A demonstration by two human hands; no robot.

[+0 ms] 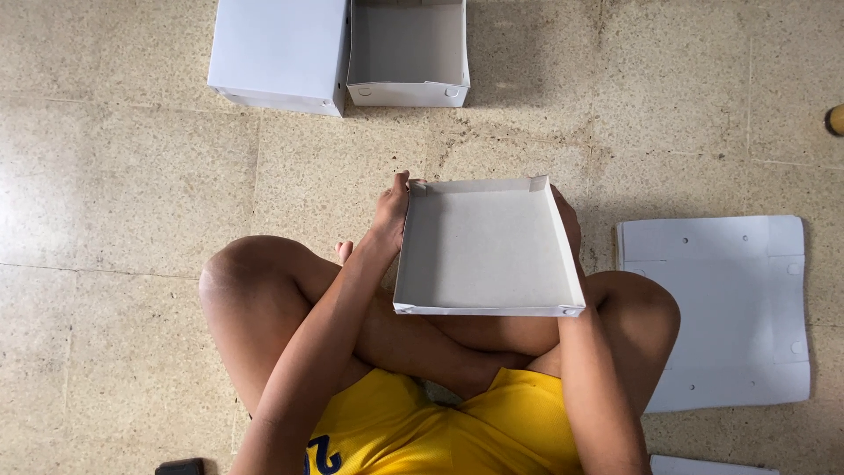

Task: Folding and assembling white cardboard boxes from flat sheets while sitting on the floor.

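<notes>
I sit cross-legged on the floor and hold a shallow white cardboard tray [483, 251], open side up, above my lap. My left hand [389, 214] grips its left wall, thumb over the far corner. My right hand [569, 224] holds the right wall and is mostly hidden behind it. The tray's inside is grey and holds nothing.
On the floor ahead stand a closed white box [277, 53] and an open white box [407, 54] side by side. A stack of flat white cardboard sheets [716, 312] lies to my right. Another white sheet edge [703, 466] shows at bottom right, and a dark object [180, 467] at bottom left.
</notes>
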